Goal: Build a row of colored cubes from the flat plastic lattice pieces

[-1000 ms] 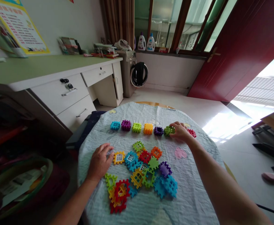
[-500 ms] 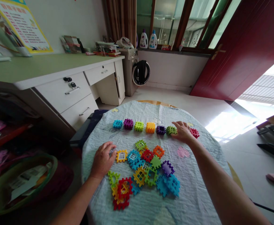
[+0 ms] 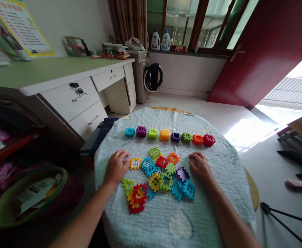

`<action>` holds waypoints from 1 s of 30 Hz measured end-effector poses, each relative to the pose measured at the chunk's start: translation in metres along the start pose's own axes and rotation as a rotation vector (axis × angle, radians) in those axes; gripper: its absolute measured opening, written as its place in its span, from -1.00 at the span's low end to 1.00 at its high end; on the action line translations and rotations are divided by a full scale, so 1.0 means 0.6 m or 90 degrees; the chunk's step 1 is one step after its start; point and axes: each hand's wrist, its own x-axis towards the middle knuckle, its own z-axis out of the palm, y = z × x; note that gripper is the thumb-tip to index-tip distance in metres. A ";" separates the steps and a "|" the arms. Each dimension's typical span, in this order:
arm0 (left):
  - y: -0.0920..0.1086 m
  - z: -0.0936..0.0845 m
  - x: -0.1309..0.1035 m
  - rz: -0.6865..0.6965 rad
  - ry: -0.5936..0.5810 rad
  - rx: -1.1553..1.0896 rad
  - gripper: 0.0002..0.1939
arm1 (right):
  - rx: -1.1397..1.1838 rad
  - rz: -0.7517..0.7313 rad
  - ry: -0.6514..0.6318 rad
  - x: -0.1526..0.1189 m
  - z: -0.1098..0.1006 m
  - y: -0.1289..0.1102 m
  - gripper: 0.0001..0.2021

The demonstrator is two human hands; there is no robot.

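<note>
Eight blocks [image 3: 164,134] across tablecloth [image 3: 153,224]; left hand [image 3: 116,167] fingers half-curled, grip unclear; right hand [image 3: 200,167] half-open, empty; washer [image 3: 139,79] open.

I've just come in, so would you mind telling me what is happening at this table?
A person has both bare hands on the cloth-covered table: the left hand beside a yellow window piece, the right hand near a purple toothed plastic piece. Neither hand visibly grips anything. Loose interlocking pieces lie between them, some overlapping. Beyond, eight small block assemblies stand in a row, from light blue to red.
</note>
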 end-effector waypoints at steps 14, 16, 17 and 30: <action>0.012 -0.005 -0.001 -0.023 -0.017 0.017 -0.80 | -0.023 0.054 -0.019 0.004 -0.002 -0.012 -0.72; 0.014 -0.006 0.000 -0.027 -0.018 0.016 -0.81 | 0.016 0.072 -0.044 0.011 -0.009 -0.031 -0.69; 0.015 -0.006 0.000 -0.028 -0.019 0.015 -0.81 | 0.040 0.061 -0.060 0.014 -0.013 -0.047 -0.67; 0.014 -0.006 0.000 -0.035 -0.015 0.004 -0.82 | -0.028 -0.060 -0.283 0.007 -0.008 -0.164 -0.70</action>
